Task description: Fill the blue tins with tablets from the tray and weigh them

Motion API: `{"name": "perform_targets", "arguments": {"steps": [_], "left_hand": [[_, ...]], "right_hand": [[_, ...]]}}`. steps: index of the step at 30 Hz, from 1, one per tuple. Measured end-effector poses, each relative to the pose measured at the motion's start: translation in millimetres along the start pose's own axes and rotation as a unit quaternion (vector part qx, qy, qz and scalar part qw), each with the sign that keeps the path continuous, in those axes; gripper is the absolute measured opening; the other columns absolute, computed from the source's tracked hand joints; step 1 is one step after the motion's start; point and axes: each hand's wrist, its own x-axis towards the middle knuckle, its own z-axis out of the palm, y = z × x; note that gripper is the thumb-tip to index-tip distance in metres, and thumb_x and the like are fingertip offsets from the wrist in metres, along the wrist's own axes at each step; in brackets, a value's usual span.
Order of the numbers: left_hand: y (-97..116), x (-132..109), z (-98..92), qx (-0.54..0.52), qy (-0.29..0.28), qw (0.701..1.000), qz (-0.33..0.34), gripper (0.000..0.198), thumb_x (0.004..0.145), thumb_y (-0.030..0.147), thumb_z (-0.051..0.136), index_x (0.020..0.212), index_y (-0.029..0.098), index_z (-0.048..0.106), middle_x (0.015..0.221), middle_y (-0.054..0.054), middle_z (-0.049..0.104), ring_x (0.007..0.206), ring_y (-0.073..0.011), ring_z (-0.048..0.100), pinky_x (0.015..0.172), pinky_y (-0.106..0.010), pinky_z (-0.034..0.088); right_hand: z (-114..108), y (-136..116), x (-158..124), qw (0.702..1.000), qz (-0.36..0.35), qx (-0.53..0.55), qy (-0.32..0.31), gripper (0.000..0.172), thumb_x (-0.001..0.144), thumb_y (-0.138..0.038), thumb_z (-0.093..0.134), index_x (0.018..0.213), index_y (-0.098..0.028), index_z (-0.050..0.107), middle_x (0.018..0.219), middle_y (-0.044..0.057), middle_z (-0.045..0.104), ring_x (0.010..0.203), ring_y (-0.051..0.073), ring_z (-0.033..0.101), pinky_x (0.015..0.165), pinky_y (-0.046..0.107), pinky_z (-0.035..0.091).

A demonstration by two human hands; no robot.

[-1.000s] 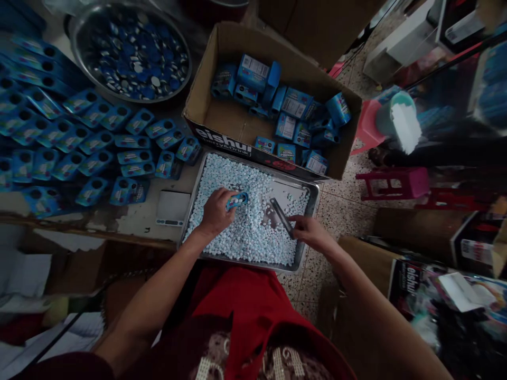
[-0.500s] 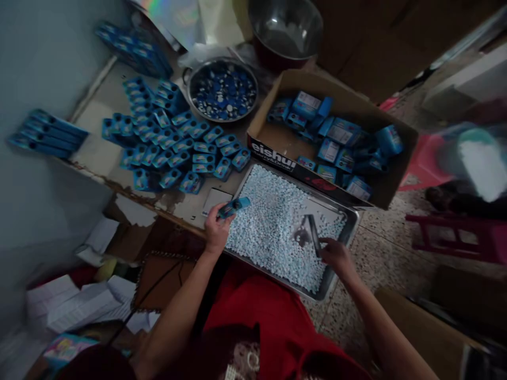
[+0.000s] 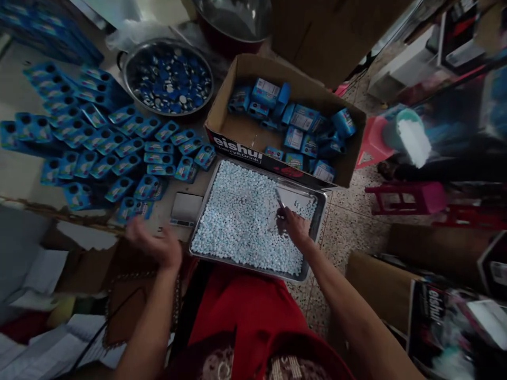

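My left hand [image 3: 156, 244] is over the table's front edge with its fingers apart and nothing in it, just below the nearest small blue boxes [image 3: 132, 208]. My right hand [image 3: 295, 226] holds a dark scoop [image 3: 280, 200] over the right part of a metal tray [image 3: 322, 211]. Small pale blue and white pellets [image 3: 237, 221] cover most of the tray, with a bare patch at its upper right. A small scale [image 3: 187, 207] lies left of the tray. Many blue boxes with round holes stand upright in rows on the table [image 3: 24, 203].
Behind the tray is a cardboard box [image 3: 233, 140] holding blue boxes. A metal bowl [image 3: 168, 76] of blue and silver caps stands to its left, a larger bowl [image 3: 237, 21] behind. Pink stools [image 3: 430, 198] and cartons [image 3: 380, 279] are at the right.
My left hand has let go of the blue box and moved left, away from the tray. My right hand has shifted with the scoop. The whole view has moved.
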Motion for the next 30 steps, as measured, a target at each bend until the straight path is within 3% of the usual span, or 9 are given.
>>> {"name": "perform_targets", "arguments": {"steps": [2, 4, 9, 12, 15, 20, 23, 27, 30], "left_hand": [[41.6, -42.2, 25.4, -0.069, -0.120, 0.981, 0.133, 0.053, 0.097, 0.050, 0.056, 0.137, 0.016, 0.050, 0.141, -0.018, 0.055, 0.142, -0.0321, 0.045, 0.121, -0.054, 0.033], [81.2, -76.6, 62.4, -0.126, -0.219, 0.950, 0.186, 0.049, 0.098, 0.048, 0.055, 0.137, 0.019, 0.053, 0.145, -0.018, 0.054, 0.145, -0.0323, 0.043, 0.120, -0.054, 0.035], [153.2, -108.4, 150.4, -0.178, -0.224, 0.945, 0.160, 0.066, 0.097, 0.043, 0.057, 0.154, 0.016, 0.038, 0.160, -0.023, 0.035, 0.156, -0.0364, 0.024, 0.125, -0.064, 0.022], [180.5, -113.5, 165.8, -0.229, -0.248, 0.931, 0.141, 0.065, 0.100, 0.039, 0.052, 0.158, 0.018, 0.031, 0.162, -0.021, 0.033, 0.154, -0.0327, 0.028, 0.125, -0.060, 0.028], [198.0, -109.5, 143.5, -0.231, -0.279, 0.921, 0.146, 0.061, 0.100, 0.034, 0.051, 0.158, 0.030, 0.033, 0.162, -0.015, 0.036, 0.152, -0.0327, 0.034, 0.121, -0.061, 0.037], [244.8, -23.1, 61.6, -0.140, -0.270, 0.914, 0.268, 0.035, 0.097, 0.027, 0.055, 0.129, 0.038, 0.063, 0.143, -0.007, 0.058, 0.133, -0.0314, 0.057, 0.106, -0.055, 0.053], [303.1, 67.7, 54.9, -0.067, -0.264, 0.899, 0.344, 0.022, 0.095, 0.031, 0.059, 0.114, 0.027, 0.068, 0.115, -0.008, 0.068, 0.105, -0.0277, 0.068, 0.092, -0.045, 0.058], [373.8, 162.7, 145.0, 0.099, -0.379, 0.861, 0.324, 0.038, 0.075, 0.028, 0.079, 0.109, 0.019, 0.066, 0.107, -0.011, 0.069, 0.103, -0.0318, 0.065, 0.091, -0.043, 0.052], [387.7, 187.8, 225.8, 0.077, -0.529, 0.794, 0.290, 0.053, 0.046, 0.023, 0.092, 0.091, 0.017, 0.065, 0.096, -0.009, 0.068, 0.098, -0.0314, 0.063, 0.087, -0.038, 0.050]], "right_hand": [[10.1, -6.5, -15.4, 0.999, -0.030, -0.008, -0.011, 0.046, 0.103, -0.020, 0.042, 0.148, -0.013, 0.049, 0.117, 0.016, 0.072, 0.099, 0.026, 0.069, 0.079, 0.032, 0.046], [24.1, -15.5, -32.0, 0.999, -0.036, -0.002, -0.012, 0.047, 0.103, -0.013, 0.039, 0.149, -0.012, 0.047, 0.116, 0.015, 0.073, 0.099, 0.023, 0.069, 0.079, 0.031, 0.046], [68.4, -45.9, -41.2, 0.999, 0.005, 0.050, 0.017, 0.046, 0.095, -0.006, 0.043, 0.139, -0.011, 0.054, 0.109, 0.015, 0.074, 0.094, 0.021, 0.069, 0.077, 0.027, 0.048], [84.9, -56.7, -29.9, 0.972, 0.006, 0.225, 0.061, 0.031, 0.094, -0.014, 0.048, 0.121, -0.014, 0.063, 0.102, 0.012, 0.074, 0.091, 0.021, 0.068, 0.078, 0.027, 0.048], [89.1, -59.4, -22.9, 0.924, 0.006, 0.372, 0.090, 0.023, 0.092, -0.024, 0.052, 0.105, -0.014, 0.068, 0.088, 0.009, 0.073, 0.077, 0.020, 0.064, 0.071, 0.026, 0.047], [87.9, -50.0, -30.2, 0.871, 0.024, 0.485, 0.074, 0.044, 0.072, -0.015, 0.055, 0.113, -0.015, 0.070, 0.071, -0.001, 0.064, 0.061, 0.015, 0.055, 0.060, 0.024, 0.042], [86.8, -40.1, -41.1, 0.833, 0.040, 0.548, 0.062, 0.050, 0.066, -0.015, 0.055, 0.113, -0.017, 0.072, 0.066, -0.003, 0.058, 0.060, 0.014, 0.051, 0.058, 0.023, 0.040], [80.1, -32.3, -56.6, 0.781, 0.066, 0.618, 0.057, 0.056, 0.066, -0.018, 0.055, 0.120, -0.016, 0.071, 0.062, -0.006, 0.047, 0.057, 0.013, 0.045, 0.056, 0.022, 0.038], [71.5, -31.0, -69.9, 0.743, 0.075, 0.662, 0.061, 0.058, 0.067, -0.019, 0.054, 0.123, -0.015, 0.071, 0.065, -0.007, 0.043, 0.058, 0.012, 0.043, 0.055, 0.022, 0.038]]}}
